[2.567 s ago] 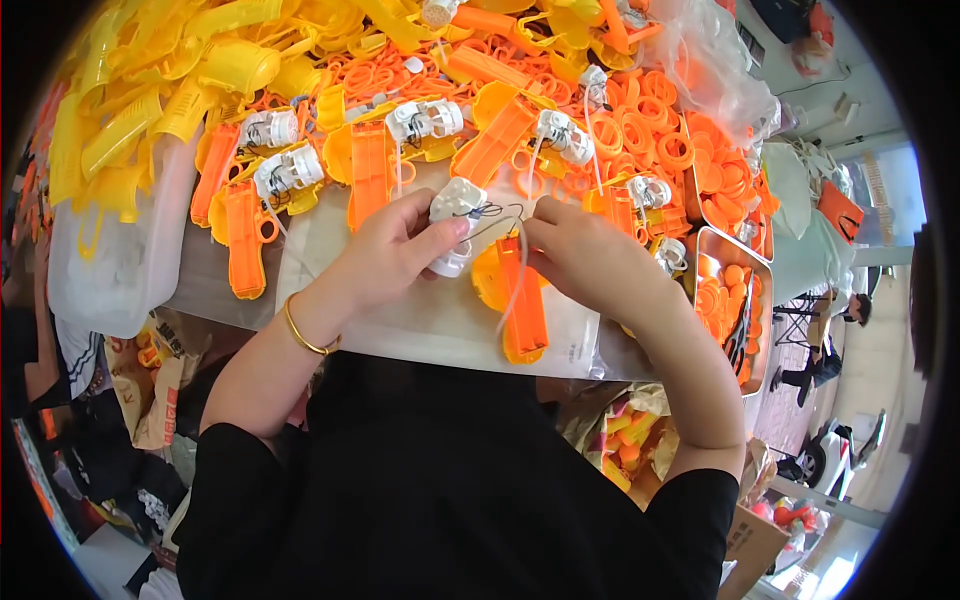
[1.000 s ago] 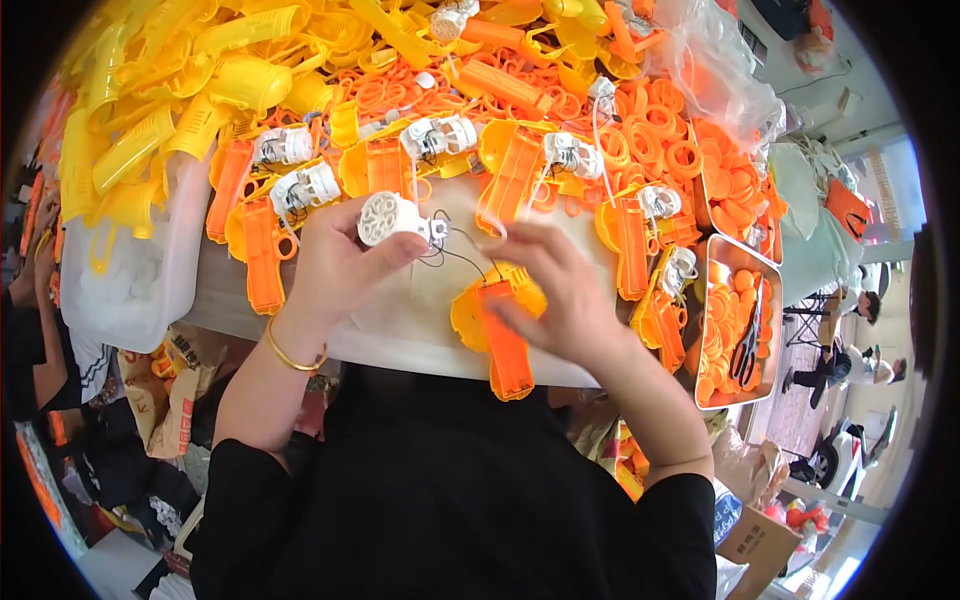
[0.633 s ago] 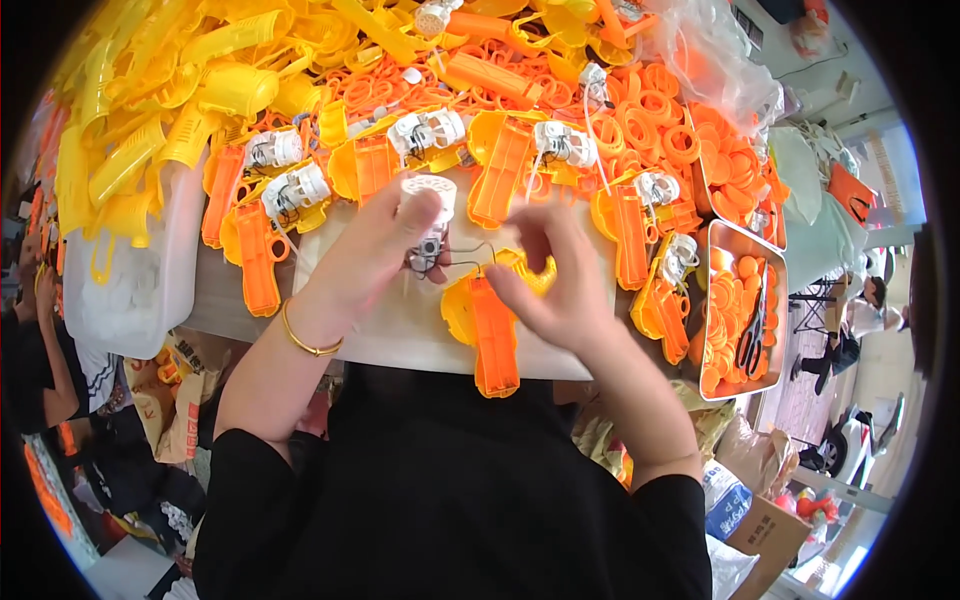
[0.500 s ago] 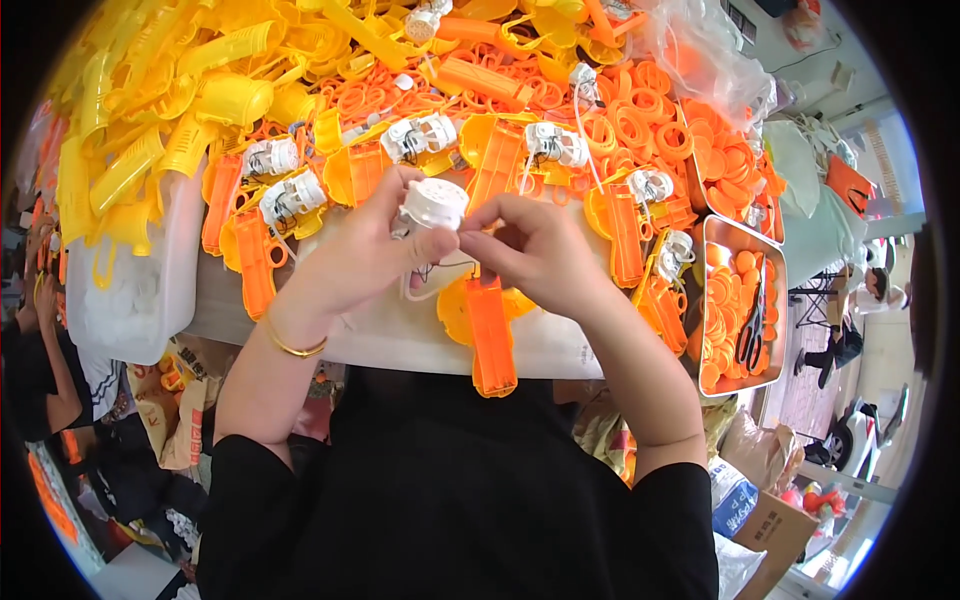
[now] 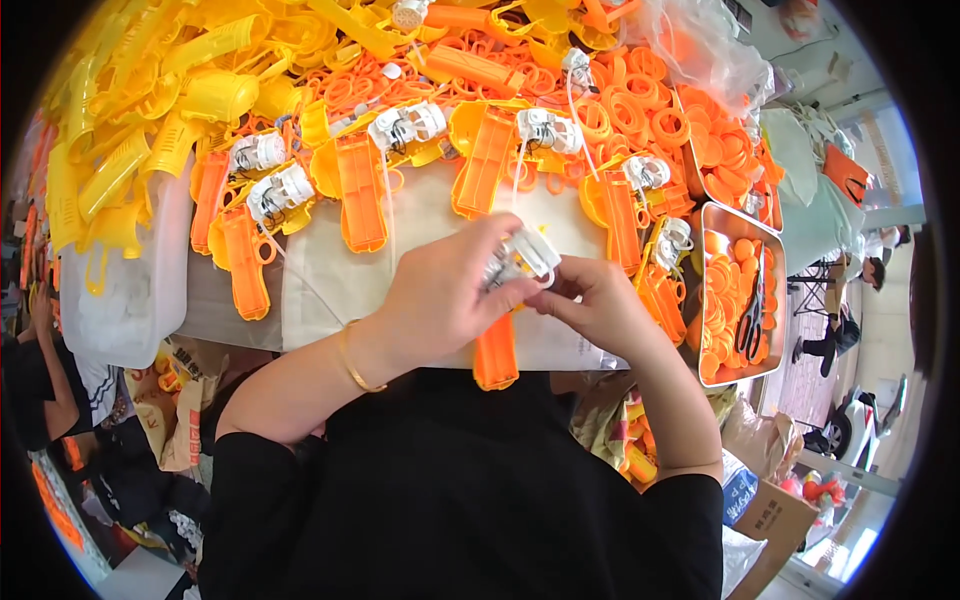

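Note:
Between my hands is a small white plastic mechanism (image 5: 533, 254) with wires, tilted over the table. My left hand (image 5: 435, 285) is closed around it, thumb along its lower side. At its right edge, the fingers of my right hand (image 5: 598, 302) are pinched together; what is between them is too small to make out. Below lies an orange and yellow half shell (image 5: 495, 358), its handle pointing toward me and its upper part hidden by my hands. Beyond stand similar half shells (image 5: 362, 195) in a row, several with white mechanisms (image 5: 408, 125) and pale tubes.
Yellow plastic parts (image 5: 215, 95) heap up at the far left, over a translucent tub (image 5: 130, 310). Orange rings (image 5: 625, 125) pile at the back. On the right, a metal tray (image 5: 703, 375) holds orange discs and black-handled scissors (image 5: 750, 330). A clear bag (image 5: 700, 45) lies behind.
Both hands have moved right and nearer to me with the white mechanism, which is now tilted over the half shell. The half shell's upper part has become covered.

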